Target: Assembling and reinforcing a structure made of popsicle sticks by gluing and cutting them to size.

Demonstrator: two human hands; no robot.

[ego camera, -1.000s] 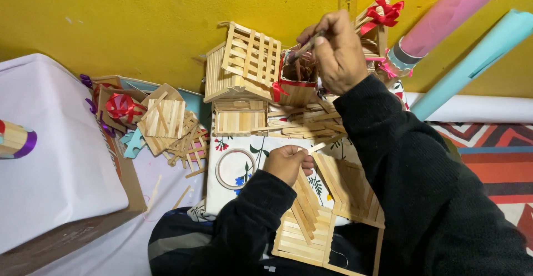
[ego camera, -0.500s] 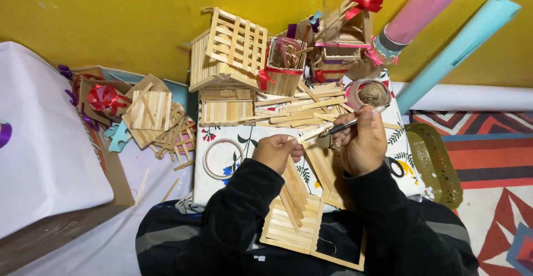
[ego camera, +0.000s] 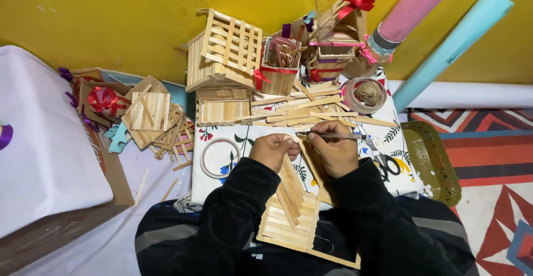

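1. A mustard-yellow wall [ego camera: 111, 26] backs a low bench covered with a white floral cloth [ego camera: 233, 142], crowded with craft-stick work: a small slatted house of pale wooden sticks [ego camera: 225, 51], a stick basket tied with a red ribbon bow [ego camera: 344, 29] and a loose heap of flat wooden sticks [ego camera: 302, 112].

2. The right hand [ego camera: 333, 154], raised to the stick models a second ago, has come down in front of the person. It is now pinched shut on a thin metal-tipped tool [ego camera: 330, 136], held level; I cannot tell what kind of tool.

3. The left hand [ego camera: 272, 151] is closed on the top edge of a flat panel of glued wooden sticks [ego camera: 286, 220], which leans from the bench edge onto the lap, much as before.

4. The two hands sit just beside each other over the panel's upper end, so the work appears to have shifted from fetching to the panel itself.

5. Black-handled scissors [ego camera: 383, 162], a roll of clear tape [ego camera: 219, 156] and a pot of twine [ego camera: 366, 94] lie near.
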